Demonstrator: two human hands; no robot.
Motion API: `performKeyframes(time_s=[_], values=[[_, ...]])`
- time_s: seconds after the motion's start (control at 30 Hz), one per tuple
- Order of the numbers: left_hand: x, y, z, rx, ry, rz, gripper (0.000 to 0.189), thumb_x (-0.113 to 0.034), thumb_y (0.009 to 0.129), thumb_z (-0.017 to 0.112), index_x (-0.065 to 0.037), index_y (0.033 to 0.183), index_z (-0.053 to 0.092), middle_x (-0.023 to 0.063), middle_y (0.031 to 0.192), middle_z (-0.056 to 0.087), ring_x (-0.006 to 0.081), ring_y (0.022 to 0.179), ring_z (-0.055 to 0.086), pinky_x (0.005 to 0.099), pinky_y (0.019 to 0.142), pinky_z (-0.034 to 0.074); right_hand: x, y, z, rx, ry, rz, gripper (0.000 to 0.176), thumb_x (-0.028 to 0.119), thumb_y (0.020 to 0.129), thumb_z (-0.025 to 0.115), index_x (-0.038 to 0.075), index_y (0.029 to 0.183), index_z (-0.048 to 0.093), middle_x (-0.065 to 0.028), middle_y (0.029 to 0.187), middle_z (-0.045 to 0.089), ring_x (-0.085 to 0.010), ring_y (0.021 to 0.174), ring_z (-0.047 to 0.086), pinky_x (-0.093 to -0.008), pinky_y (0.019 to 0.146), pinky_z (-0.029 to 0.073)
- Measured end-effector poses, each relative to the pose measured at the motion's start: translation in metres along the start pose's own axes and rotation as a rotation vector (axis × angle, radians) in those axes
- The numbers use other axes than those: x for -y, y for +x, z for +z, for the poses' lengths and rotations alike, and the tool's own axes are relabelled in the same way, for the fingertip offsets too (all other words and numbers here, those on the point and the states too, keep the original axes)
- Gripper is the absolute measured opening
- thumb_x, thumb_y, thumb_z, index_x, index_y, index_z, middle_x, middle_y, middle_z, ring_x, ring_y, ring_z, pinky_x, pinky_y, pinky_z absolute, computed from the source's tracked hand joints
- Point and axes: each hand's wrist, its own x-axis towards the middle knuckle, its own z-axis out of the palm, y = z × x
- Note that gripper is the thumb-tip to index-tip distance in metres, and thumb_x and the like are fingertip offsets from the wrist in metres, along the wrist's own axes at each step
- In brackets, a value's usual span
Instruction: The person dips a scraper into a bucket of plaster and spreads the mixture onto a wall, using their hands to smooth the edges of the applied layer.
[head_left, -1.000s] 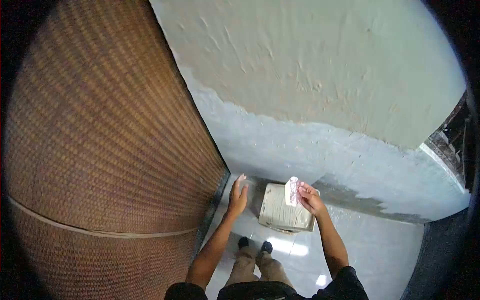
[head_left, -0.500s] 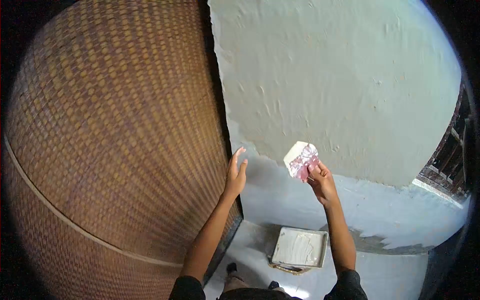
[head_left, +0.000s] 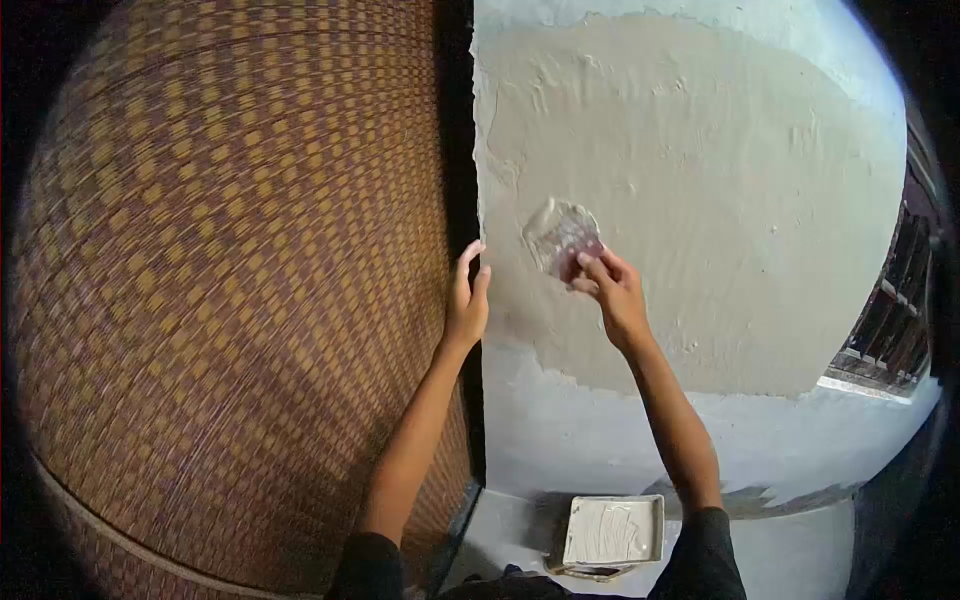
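Note:
My right hand (head_left: 615, 290) grips a flat, plaster-smeared scraper (head_left: 562, 240) by its pinkish lower end, close against the wall. Wet-looking, cream-coloured plaster (head_left: 700, 220) coats much of the wall around it, with ridges and small lumps. My left hand (head_left: 468, 300) is open at the wall's left edge, fingers pointing up and thumb apart, holding nothing. Whether its fingertips touch the edge I cannot tell.
A woven brown and yellow mat wall (head_left: 250, 280) curves along the left, beside a dark gap. On the floor below stands a rectangular tray (head_left: 660, 528) of cream paste. A slatted opening (head_left: 890, 300) is at the right.
My right hand and the scraper have moved up and left over the plaster. My left hand is a little higher, at the wall edge. The view has tilted upward.

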Motion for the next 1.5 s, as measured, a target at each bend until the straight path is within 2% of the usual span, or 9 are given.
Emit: performKeyframes(time_s=[0.17, 0.23, 0.3, 0.43, 0.73, 1.03, 1.17, 1.33, 1.5], values=[[0.006, 0.027, 0.001, -0.068, -0.021, 0.035, 0.041, -0.016, 0.1, 0.043, 0.0, 0.138, 0.041, 0.0152, 0.14, 0.047, 0.0266, 0.132, 0.041, 0.0377, 0.112, 0.028, -0.011, 0.061, 0.028, -0.031, -0.327, -0.454, 0.023, 0.01, 0.094, 0.062, -0.008, 0.109, 0.064, -0.0056, 0.088, 0.066, -0.0128, 0.073, 0.062, -0.0281, 0.069, 0.052], [0.01, 0.04, -0.001, -0.095, -0.102, 0.052, 0.041, -0.015, 0.1, 0.044, 0.0, 0.137, 0.042, 0.0153, 0.139, 0.047, 0.0271, 0.132, 0.041, 0.0382, 0.112, 0.029, -0.008, 0.069, 0.039, -0.079, -0.429, -0.568, 0.021, 0.005, 0.091, 0.063, -0.004, 0.11, 0.065, -0.0104, 0.094, 0.07, -0.0176, 0.074, 0.064, -0.029, 0.069, 0.053], [0.014, 0.051, -0.002, -0.136, -0.136, 0.075, 0.041, -0.015, 0.099, 0.044, 0.0, 0.137, 0.042, 0.0163, 0.139, 0.047, 0.0283, 0.131, 0.042, 0.0389, 0.111, 0.029, 0.003, 0.075, 0.054, -0.105, -0.913, -0.893, 0.027, 0.0, 0.088, 0.065, 0.002, 0.114, 0.066, -0.0138, 0.101, 0.071, -0.0241, 0.077, 0.066, -0.0295, 0.073, 0.053], [0.025, 0.074, -0.007, -0.126, -0.131, 0.099, 0.042, -0.016, 0.1, 0.041, 0.001, 0.139, 0.042, 0.0138, 0.142, 0.045, 0.0249, 0.134, 0.039, 0.0373, 0.113, 0.026, -0.007, 0.105, 0.07, -0.177, -1.133, -1.335, 0.045, -0.004, 0.081, 0.066, 0.009, 0.124, 0.062, -0.0076, 0.112, 0.069, -0.0277, 0.082, 0.065, -0.0332, 0.068, 0.053], [0.029, 0.106, -0.02, -0.164, -0.097, 0.185, 0.042, -0.015, 0.098, 0.043, 0.0, 0.137, 0.044, 0.0175, 0.14, 0.048, 0.0307, 0.131, 0.042, 0.0414, 0.111, 0.03, -0.021, 0.111, 0.082, -0.138, -1.801, -1.192, 0.048, 0.007, 0.083, 0.059, 0.01, 0.132, 0.057, -0.0067, 0.141, 0.051, -0.0221, 0.092, 0.06, -0.0328, 0.078, 0.043], [0.046, 0.115, -0.006, -0.122, -0.237, 0.18, 0.04, -0.015, 0.098, 0.043, -0.002, 0.136, 0.045, 0.0146, 0.14, 0.048, 0.0292, 0.132, 0.042, 0.043, 0.112, 0.028, -0.014, 0.113, 0.069, 0.099, -2.221, -1.098, 0.038, 0.012, 0.084, 0.056, -0.002, 0.119, 0.061, -0.0232, 0.13, 0.053, -0.0206, 0.076, 0.063, -0.0299, 0.071, 0.048], [0.044, 0.115, -0.007, -0.108, -0.259, 0.163, 0.04, -0.016, 0.098, 0.042, -0.002, 0.136, 0.046, 0.0144, 0.141, 0.048, 0.0292, 0.132, 0.042, 0.0435, 0.113, 0.026, -0.031, 0.111, 0.059, 0.092, -2.238, -1.098, 0.039, 0.011, 0.084, 0.058, -0.002, 0.12, 0.06, -0.0176, 0.134, 0.053, -0.0175, 0.079, 0.063, -0.0294, 0.07, 0.05], [0.058, 0.117, -0.002, -0.098, -0.3, 0.199, 0.04, -0.017, 0.098, 0.042, -0.003, 0.136, 0.046, 0.0146, 0.14, 0.048, 0.0294, 0.132, 0.042, 0.0438, 0.114, 0.025, -0.044, 0.098, 0.06, 0.191, -2.38, -0.916, 0.035, 0.011, 0.081, 0.059, -0.008, 0.111, 0.062, -0.0244, 0.124, 0.057, -0.019, 0.073, 0.064, -0.0299, 0.066, 0.051], [0.056, 0.114, -0.004, -0.091, -0.286, 0.205, 0.04, -0.015, 0.098, 0.042, -0.002, 0.135, 0.046, 0.0159, 0.14, 0.048, 0.0291, 0.132, 0.043, 0.0429, 0.113, 0.026, -0.062, 0.09, 0.05, 0.197, -2.354, -1.059, 0.027, 0.013, 0.079, 0.058, -0.006, 0.097, 0.065, -0.0281, 0.116, 0.059, -0.0217, 0.067, 0.06, -0.0319, 0.062, 0.047]])
